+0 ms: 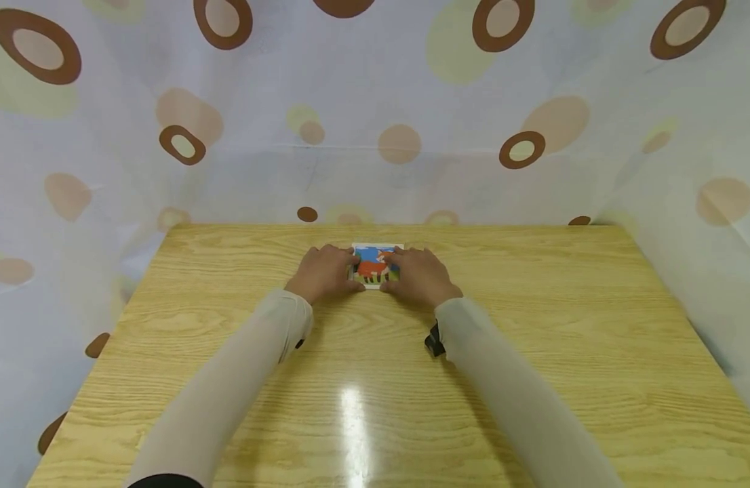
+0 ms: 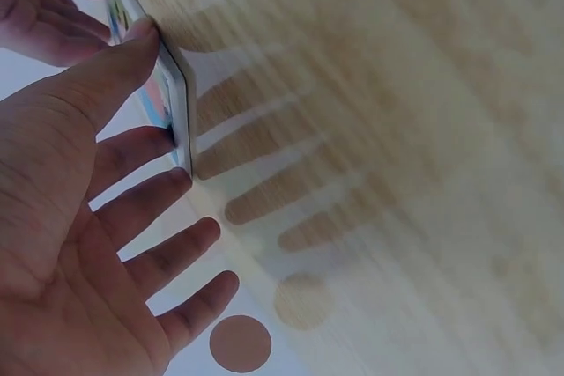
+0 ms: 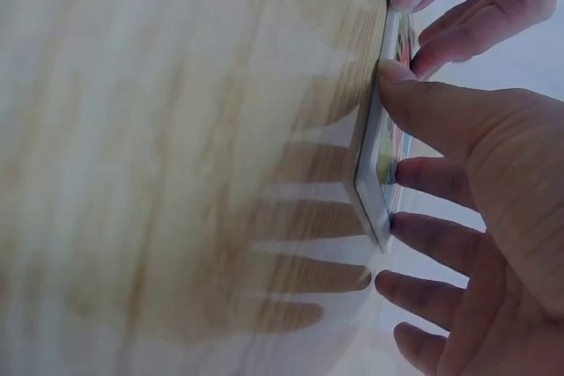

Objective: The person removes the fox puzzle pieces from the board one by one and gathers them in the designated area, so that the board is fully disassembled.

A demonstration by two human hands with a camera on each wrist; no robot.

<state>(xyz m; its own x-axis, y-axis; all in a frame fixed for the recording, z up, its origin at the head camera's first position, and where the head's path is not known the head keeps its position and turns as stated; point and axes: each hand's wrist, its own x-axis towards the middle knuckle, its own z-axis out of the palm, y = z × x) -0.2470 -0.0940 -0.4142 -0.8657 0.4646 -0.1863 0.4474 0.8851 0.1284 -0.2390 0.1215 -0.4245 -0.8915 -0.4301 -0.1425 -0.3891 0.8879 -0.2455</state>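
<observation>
Wood-grain bench [image 1: 570,339], light yellow-brown, runs up to a whitish backdrop sheet [image 1: 363,81]. Sheet closes off left, far and right sides; print is brown rings plus plain brown, tan and pale green blobs, a few creases. Streak of glare [image 1: 354,434] on near-middle of bench, surface looks smooth. Picture board [image 1: 373,271] sits at far middle of bench, just short of the far edge: white border, orange-red animal, blue above, green below. Left hand [image 1: 327,271] on its left end, right hand [image 1: 422,274] on its right end. Both hands the same: thumb at near edge, index and middle fingers on the far part, so the board is held lightly between; ring and little fingers spread past it, fairly straight. Finger shadows [image 2: 273,191] fall on the bench in both wrist views. Pale sleeves [image 1: 222,393] reach in from near side, black item [image 1: 435,341] at the right wrist.
</observation>
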